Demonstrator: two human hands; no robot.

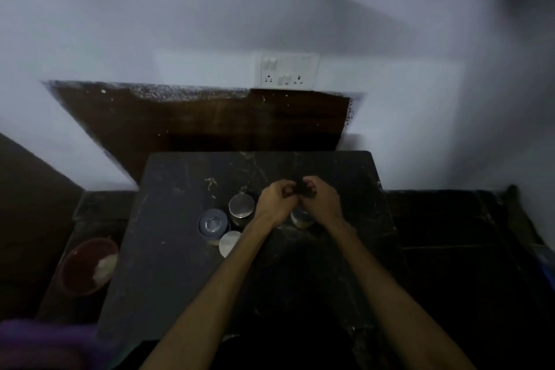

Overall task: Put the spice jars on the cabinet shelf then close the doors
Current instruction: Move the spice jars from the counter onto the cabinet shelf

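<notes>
Broadly, a dark, white-veined stone surface (168, 264) fills the dim view, with a red round bowl (90, 264) off its left edge and a white switch-and-socket plate (286, 70) on the pale wall behind. Round steel-lidded spice jars (241, 206) stand clustered mid-surface, one partly hidden under the hands, none shelved. Left hand (274, 203) and right hand (321, 200) meet, each grip pinching a small dark object (301, 188) I cannot identify; no cabinet is visible, so the job looks barely begun, and next likely means freeing a hand and lifting a jar.
</notes>
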